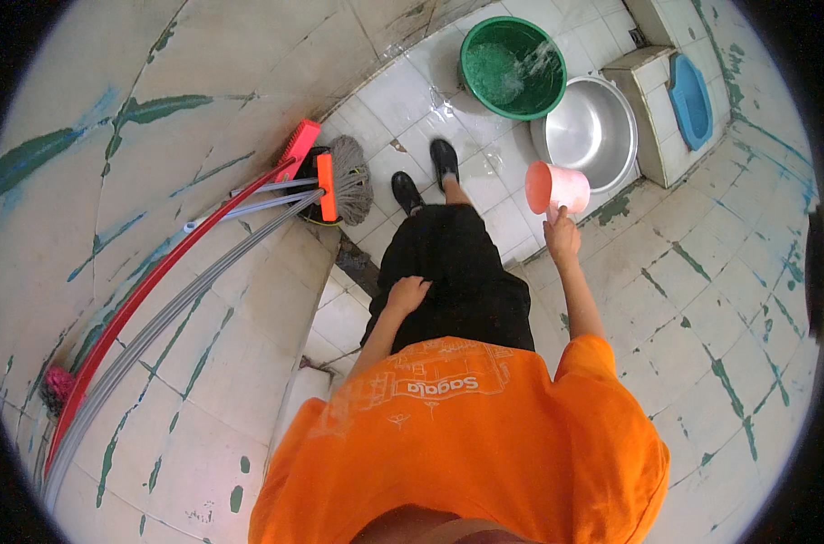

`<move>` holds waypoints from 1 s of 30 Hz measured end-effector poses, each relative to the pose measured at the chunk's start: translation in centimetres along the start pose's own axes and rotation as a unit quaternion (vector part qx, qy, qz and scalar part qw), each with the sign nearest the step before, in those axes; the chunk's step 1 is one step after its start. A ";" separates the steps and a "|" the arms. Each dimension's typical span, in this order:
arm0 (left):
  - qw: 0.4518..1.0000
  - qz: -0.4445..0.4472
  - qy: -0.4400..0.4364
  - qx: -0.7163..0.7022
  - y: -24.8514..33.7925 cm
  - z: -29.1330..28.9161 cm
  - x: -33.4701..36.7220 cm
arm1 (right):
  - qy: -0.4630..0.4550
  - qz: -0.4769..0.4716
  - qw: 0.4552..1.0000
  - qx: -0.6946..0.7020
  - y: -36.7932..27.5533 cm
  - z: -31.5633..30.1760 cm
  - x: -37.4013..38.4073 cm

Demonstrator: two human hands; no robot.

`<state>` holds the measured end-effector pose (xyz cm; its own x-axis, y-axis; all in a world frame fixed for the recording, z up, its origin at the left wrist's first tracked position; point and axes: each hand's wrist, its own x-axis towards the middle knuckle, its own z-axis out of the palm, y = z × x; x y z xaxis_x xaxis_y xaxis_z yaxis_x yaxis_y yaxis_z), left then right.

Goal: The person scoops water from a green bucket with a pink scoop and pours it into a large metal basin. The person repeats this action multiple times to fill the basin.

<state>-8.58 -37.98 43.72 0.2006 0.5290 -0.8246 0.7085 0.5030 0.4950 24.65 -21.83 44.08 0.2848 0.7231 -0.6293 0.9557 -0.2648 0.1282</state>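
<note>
A pink plastic dipper [558, 188] is in my right hand [562, 238], whose fingers close round its handle. The dipper is tilted, its mouth turned to the left, and it overlaps the near rim of a wide silver metal basin [627, 136]. Beyond it, water splashes in a round green plastic tub [467, 86], with a streak of water at its right side. Against my black shorts [462, 272] rests my left hand [409, 294], its fingers curled at the cloth; whether they grip it is hidden.
On the left, a grey string mop [348, 181] with an orange clamp and a red broom [300, 150] lean with long handles along the wall. At the right a tiled ledge [649, 91] carries a blue basin-like piece [691, 102]. The white tile floor [403, 95] is wet.
</note>
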 end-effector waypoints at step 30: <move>0.949 0.108 -0.132 0.265 3.9 -8.7 14.0 | 0.211 -0.153 0.897 -0.356 -16.1 18.1 48.9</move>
<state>-8.94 -22.63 36.44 0.4925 0.3549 -0.7947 0.8585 -0.0480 0.5106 21.85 6.30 -2.63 -0.1405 0.9097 -0.3908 0.7555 0.3536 0.5515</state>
